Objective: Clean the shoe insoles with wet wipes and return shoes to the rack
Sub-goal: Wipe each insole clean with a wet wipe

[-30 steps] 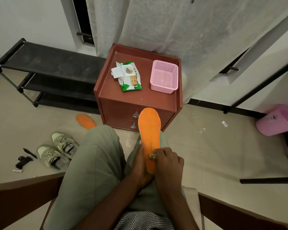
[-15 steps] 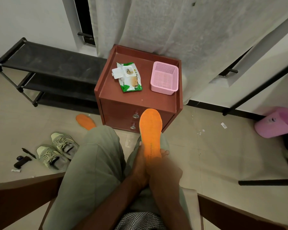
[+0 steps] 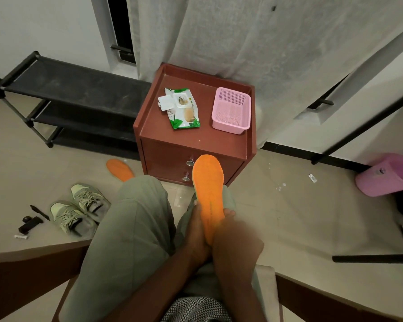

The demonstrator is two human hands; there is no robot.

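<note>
Both forearms rise from 6 o'clock and meet over the lap. The left hand (image 3: pixel 197 231) lies at 11 o'clock of the right, its fingers curled round an insole's (image 3: pixel 208 194) left edge, gripping it. The right hand (image 3: pixel 234 242) is motion-blurred over the heel end; its grasp is unclear.

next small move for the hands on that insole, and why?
Probably run the right hand up toward the toe of the orange insole. The left hand grips its heel end over the lap, the right hand sits blurred at that same end, and the toe half is uncovered. No wipe is visible under the right hand.
</note>
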